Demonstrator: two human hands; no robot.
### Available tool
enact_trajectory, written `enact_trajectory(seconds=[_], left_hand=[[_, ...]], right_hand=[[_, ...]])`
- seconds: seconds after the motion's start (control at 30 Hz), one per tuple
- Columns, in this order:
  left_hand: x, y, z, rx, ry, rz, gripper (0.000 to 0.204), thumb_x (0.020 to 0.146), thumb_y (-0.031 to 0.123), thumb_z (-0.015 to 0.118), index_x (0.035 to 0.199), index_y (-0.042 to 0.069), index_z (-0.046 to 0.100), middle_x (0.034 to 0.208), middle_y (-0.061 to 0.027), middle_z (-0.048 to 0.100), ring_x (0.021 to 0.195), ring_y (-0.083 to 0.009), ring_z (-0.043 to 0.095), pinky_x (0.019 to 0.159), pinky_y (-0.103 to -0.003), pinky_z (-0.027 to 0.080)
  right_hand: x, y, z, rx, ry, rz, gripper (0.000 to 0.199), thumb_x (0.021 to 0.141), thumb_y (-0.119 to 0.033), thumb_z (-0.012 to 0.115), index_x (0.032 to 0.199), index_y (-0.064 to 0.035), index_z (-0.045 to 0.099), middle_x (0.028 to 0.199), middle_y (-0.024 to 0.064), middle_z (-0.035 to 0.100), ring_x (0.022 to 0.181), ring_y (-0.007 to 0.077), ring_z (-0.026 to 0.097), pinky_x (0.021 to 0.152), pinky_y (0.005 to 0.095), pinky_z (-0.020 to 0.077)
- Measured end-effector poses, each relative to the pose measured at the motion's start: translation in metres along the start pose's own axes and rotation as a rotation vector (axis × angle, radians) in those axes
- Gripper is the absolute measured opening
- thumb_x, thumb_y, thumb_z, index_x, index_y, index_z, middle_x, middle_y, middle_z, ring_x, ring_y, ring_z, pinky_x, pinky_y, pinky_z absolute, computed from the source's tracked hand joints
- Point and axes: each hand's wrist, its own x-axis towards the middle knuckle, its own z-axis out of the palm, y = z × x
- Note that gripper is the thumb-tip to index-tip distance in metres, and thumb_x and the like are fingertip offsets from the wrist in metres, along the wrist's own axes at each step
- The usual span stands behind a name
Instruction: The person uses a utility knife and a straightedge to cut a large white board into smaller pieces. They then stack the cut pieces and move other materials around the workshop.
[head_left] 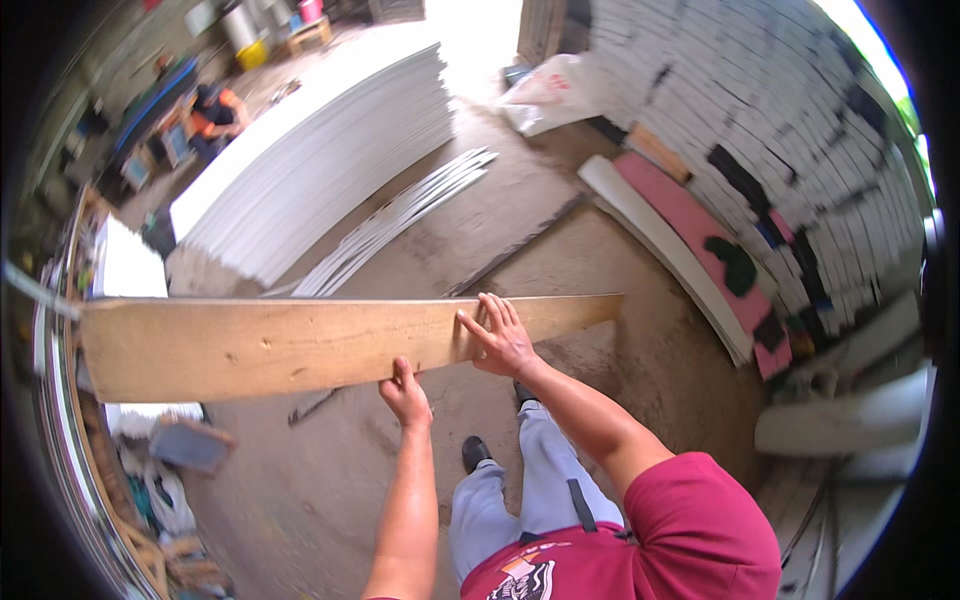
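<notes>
A long wooden board stretches across in front of me at about waist height, its broad face toward me. Its left end reaches a metal-edged bench, while the right end tapers away over the floor. My left hand grips the lower edge, thumb up against the near face and fingers hidden behind. Further right, my right hand lies on the board near its upper edge, with fingers stretched out across the face.
A tall stack of white sheets stands beyond the board, with loose white strips beside it. Pink and white sheets lean by the right wall. A person sits far left. The metal-edged bench runs along the left.
</notes>
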Motion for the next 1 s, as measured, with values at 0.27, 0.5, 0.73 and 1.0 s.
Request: enact_trajectory(seconds=[0.27, 0.5, 0.73, 1.0], left_hand=[[-0.02, 0.096, 0.22, 0.109, -0.576, 0.322, 0.038, 0.102, 0.027, 0.076, 0.112, -0.009, 0.069, 0.103, -0.0117, 0.076, 0.094, -0.0176, 0.071, 0.081, -0.034, 0.055], [-0.157, 0.172, 0.379, 0.46, -0.837, 0.624, 0.054, 0.085, 0.044, 0.087, 0.113, 0.003, 0.067, 0.1, -0.0211, 0.078, 0.095, -0.0398, 0.076, 0.081, -0.048, 0.059], [-0.332, 0.197, 0.447, 0.726, -1.025, 0.703, 0.081, 0.075, 0.066, 0.087, 0.122, 0.006, 0.057, 0.097, -0.0221, 0.078, 0.096, -0.0458, 0.075, 0.084, -0.055, 0.059], [-0.374, 0.186, 0.476, 0.714, -1.019, 0.875, 0.062, 0.083, 0.056, 0.082, 0.118, 0.008, 0.066, 0.097, -0.0228, 0.078, 0.095, -0.0458, 0.075, 0.084, -0.056, 0.059]], right_hand=[[-0.055, 0.058, -0.203, -0.072, 0.213, 0.478, 0.108, 0.075, -0.04, 0.095, 0.165, -0.0363, 0.035, 0.165, 0.0242, 0.034, 0.149, 0.0442, 0.042, 0.12, 0.0548, 0.0441], [-0.152, 0.07, -0.343, -0.147, 0.41, 0.785, 0.086, 0.081, -0.042, 0.089, 0.153, -0.0139, 0.052, 0.15, 0.0166, 0.054, 0.14, 0.0357, 0.053, 0.114, 0.0481, 0.0471], [-0.214, 0.095, -0.387, -0.039, 0.737, 0.933, 0.043, 0.088, -0.024, 0.08, 0.121, -0.0068, 0.06, 0.113, 0.0182, 0.073, 0.109, 0.0396, 0.07, 0.089, 0.0515, 0.0558], [-0.255, 0.119, -0.427, -0.006, 0.705, 0.902, 0.026, 0.094, -0.025, 0.074, 0.105, -0.0038, 0.063, 0.103, 0.0207, 0.074, 0.096, 0.0428, 0.073, 0.08, 0.054, 0.0568]])
